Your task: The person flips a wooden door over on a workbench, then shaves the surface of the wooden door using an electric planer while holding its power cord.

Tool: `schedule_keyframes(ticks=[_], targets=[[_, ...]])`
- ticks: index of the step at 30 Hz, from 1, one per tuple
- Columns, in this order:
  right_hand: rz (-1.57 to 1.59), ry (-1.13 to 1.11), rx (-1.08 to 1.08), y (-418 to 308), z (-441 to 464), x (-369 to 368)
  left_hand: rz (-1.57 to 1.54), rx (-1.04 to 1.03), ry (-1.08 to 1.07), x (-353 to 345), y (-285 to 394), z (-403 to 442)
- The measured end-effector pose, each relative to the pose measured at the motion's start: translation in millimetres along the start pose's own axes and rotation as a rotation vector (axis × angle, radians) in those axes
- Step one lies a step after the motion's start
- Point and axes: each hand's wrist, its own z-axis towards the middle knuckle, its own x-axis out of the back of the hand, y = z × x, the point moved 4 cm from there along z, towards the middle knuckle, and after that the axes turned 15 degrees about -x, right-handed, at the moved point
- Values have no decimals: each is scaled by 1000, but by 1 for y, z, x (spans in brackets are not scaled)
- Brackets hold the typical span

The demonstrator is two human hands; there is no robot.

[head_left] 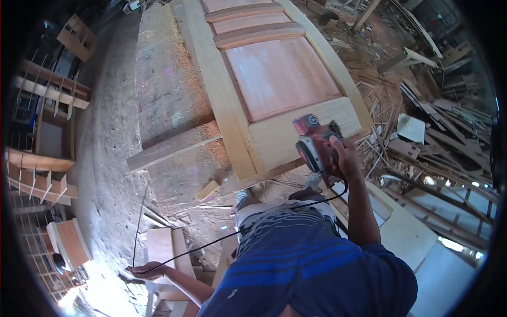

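My right hand [346, 158] is wrapped round the handle of a red electric planer [315, 142], held over the near end of a panelled wooden door [301, 127]. The planer looks tilted on its side; whether it touches the door I cannot tell. From its back a black power cord [211, 243] runs across my body to the lower left. There my left hand [148, 271] is closed on the cord, out to the side and low. The door lies flat on a worn workbench [163, 100], with a wooden batten [174, 145] sticking out at its left.
Wood shavings [185, 58] lie along the bench beside the door. A small wood block [208, 190] rests near the bench's front edge. Scrap timber [443, 137] is piled on the right. Unfinished cabinet frames [55, 132] stand at the left, and boards [161, 248] lie near my left arm.
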Motion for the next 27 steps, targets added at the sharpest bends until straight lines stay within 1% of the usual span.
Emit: schedule_keyframes(ticks=[1, 2, 3, 4, 5, 6, 7, 8, 9, 11, 13, 15, 16, 17, 19, 20, 22, 23, 24, 27], targets=[[-4, -1, 4, 0, 10, 21, 33, -76, 14, 21, 15, -8], [-6, 2, 7, 0, 21, 45, 47, -347, 98, 36, 42, -17], [-3, 6, 10, 3, 34, 69, -10, -343, 34, 46, 62, -32], [-8, 1, 32, 6, 47, 93, 56, -395, -34, 55, 88, -47], [-13, -6, 54, 9, 59, 119, 125, -447, -103, 65, 143, -58], [-19, -16, 73, 13, 73, 145, 16, -474, -152, 73, 188, -77], [-32, -34, 79, 20, 90, 172, -55, -504, -184, 76, 211, -112], [-46, -55, 79, 31, 106, 199, -172, -408, -264, 78, 232, -148], [-57, -78, 74, 41, 120, 226, -346, -151, -340, 78, 239, -188], [-150, -157, 77, 56, 147, 280, -113, -621, -491, 104, 355, -217], [-197, -189, 81, 64, 164, 325, -191, -507, -494, 139, 414, -251], [-251, -210, 96, 63, 174, 359, -160, -275, -453, 180, 407, -269], [-287, -228, 100, 62, 175, 374, -165, -105, -367, 202, 399, -267], [-280, -241, 59, 62, 177, 385, -11, -289, -323, 224, 400, -261], [-255, -263, -14, 61, 185, 404, 193, -195, -225, 265, 404, -259], [-229, -296, -27, 61, 191, 410, 288, -193, -287, 284, 379, -267], [-176, -351, -60, 62, 202, 421, 289, -168, -309, 296, 380, -282], [-213, -373, -43, 64, 210, 424, 295, -149, -324, 305, 379, -294], [-253, -399, -23, 69, 222, 425, 327, -215, -377, 304, 387, -309], [-363, -479, 16, 67, 242, 414, 91, -211, -587, 275, 434, -341]])
